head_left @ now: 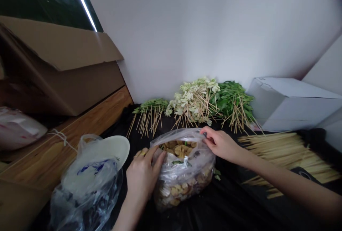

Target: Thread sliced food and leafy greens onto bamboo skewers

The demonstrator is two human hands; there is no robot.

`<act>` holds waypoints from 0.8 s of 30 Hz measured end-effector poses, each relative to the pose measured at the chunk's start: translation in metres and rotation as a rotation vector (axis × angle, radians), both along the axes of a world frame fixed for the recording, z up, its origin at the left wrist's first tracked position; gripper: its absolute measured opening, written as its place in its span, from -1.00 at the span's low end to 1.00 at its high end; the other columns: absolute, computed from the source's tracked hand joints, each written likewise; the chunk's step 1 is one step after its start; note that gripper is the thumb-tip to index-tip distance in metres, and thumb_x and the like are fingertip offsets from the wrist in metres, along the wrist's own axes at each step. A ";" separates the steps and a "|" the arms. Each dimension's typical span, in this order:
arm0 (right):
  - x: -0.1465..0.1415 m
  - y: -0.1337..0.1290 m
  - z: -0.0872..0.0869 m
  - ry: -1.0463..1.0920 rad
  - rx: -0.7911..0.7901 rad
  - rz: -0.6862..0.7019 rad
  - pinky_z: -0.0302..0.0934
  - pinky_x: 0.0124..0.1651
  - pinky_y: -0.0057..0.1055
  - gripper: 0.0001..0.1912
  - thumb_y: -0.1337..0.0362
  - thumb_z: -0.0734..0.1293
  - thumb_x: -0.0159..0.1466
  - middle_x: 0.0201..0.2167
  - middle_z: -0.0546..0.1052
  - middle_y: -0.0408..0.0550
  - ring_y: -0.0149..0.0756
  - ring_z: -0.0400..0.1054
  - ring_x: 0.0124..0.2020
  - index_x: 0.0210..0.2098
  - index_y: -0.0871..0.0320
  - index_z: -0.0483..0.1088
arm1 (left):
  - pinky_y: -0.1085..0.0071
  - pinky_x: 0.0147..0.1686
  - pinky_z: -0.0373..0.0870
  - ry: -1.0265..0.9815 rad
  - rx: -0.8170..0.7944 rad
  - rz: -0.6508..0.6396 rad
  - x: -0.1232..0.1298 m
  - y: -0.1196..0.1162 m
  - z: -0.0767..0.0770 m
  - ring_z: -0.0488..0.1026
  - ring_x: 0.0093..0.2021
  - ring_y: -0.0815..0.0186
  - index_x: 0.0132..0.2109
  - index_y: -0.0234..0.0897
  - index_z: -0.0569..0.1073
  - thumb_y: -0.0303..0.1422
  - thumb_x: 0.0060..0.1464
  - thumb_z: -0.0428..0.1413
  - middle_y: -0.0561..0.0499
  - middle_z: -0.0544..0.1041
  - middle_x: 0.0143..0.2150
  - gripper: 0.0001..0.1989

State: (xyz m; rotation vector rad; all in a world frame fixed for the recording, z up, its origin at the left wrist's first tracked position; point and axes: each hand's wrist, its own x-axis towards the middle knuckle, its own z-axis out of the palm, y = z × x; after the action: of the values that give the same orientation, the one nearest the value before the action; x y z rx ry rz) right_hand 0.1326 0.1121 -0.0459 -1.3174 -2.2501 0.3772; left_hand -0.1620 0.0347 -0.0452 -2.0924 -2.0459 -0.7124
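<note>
Plastic bag (pixel 184 188) of brown slices (pixel 180 149) is stood on the black-covered surface (pixel 227 202) between the two hands, its mouth spread open. At its left edge the film is touched by the thumb and fingers of the left hand (pixel 142 168); whether they are clamped on it cannot be told. At the far right edge the film is pinched between the thumb and fingers of the right hand (pixel 220 143). The opening of the bag can be judged done, while the slices are left inside and none is seen held.

Leftmost, an open cardboard box (pixel 88 90) is seen, then a crumpled clear bag (pixel 85 195) lying partly over a white plate (pixel 121 149), near the left hand. Behind the bag, skewered green stalks (pixel 155 103), skewered cabbage (pixel 187 99) and skewered leafy greens (pixel 233 95) are laid in finished-looking piles. Farther right, a white box (pixel 301 109) is placed behind bare skewers (pixel 283 147), which are partly hidden by the right forearm. The bag's mouth is not obstructed.
</note>
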 end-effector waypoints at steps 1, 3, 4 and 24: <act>0.002 0.004 -0.005 0.045 -0.004 -0.013 0.27 -0.28 -0.30 -0.72 0.28 0.22 0.32 -0.38 0.51 -0.07 -0.25 0.40 -0.41 0.01 0.14 0.38 | 0.08 -0.04 0.47 -0.055 0.090 -0.011 -0.002 0.002 -0.008 0.57 -0.10 -0.01 0.04 -0.25 0.60 -0.13 0.27 0.06 -0.21 0.61 -0.15 -0.61; 0.008 0.009 -0.014 0.144 -0.016 -0.025 0.33 -0.14 -0.25 -0.62 0.27 0.28 0.26 -0.14 0.52 0.05 -0.19 0.44 -0.20 0.07 0.15 0.32 | -0.02 0.12 0.38 -0.233 0.182 -0.031 -0.009 0.002 -0.027 0.50 0.04 -0.03 0.07 -0.30 0.57 -0.12 0.23 0.10 -0.25 0.56 -0.01 -0.58; 0.011 0.011 -0.018 0.191 -0.030 -0.020 0.34 -0.06 -0.21 -0.54 0.26 0.30 0.25 0.00 0.48 0.12 -0.15 0.43 -0.06 0.14 0.15 0.27 | -0.02 0.17 0.36 -0.353 0.166 -0.050 -0.013 -0.001 -0.037 0.48 0.11 -0.03 0.11 -0.30 0.53 -0.11 0.22 0.11 -0.26 0.54 0.07 -0.55; -0.046 -0.053 -0.049 0.437 -0.077 0.037 0.09 0.23 0.17 -0.47 -0.08 0.16 0.40 0.10 0.41 0.09 0.06 0.25 0.13 0.24 -0.01 0.34 | 0.05 0.37 0.11 -1.481 -0.102 -0.087 0.017 -0.007 -0.066 0.27 0.36 -0.05 0.19 -0.16 0.50 -0.04 0.16 0.20 -0.11 0.45 0.31 -0.48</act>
State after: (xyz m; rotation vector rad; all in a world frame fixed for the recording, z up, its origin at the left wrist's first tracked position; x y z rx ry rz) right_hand 0.0864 0.0589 -0.0947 -1.1026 -1.9091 0.6974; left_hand -0.1451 0.0282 -0.1108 -1.7413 -2.4030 -2.7961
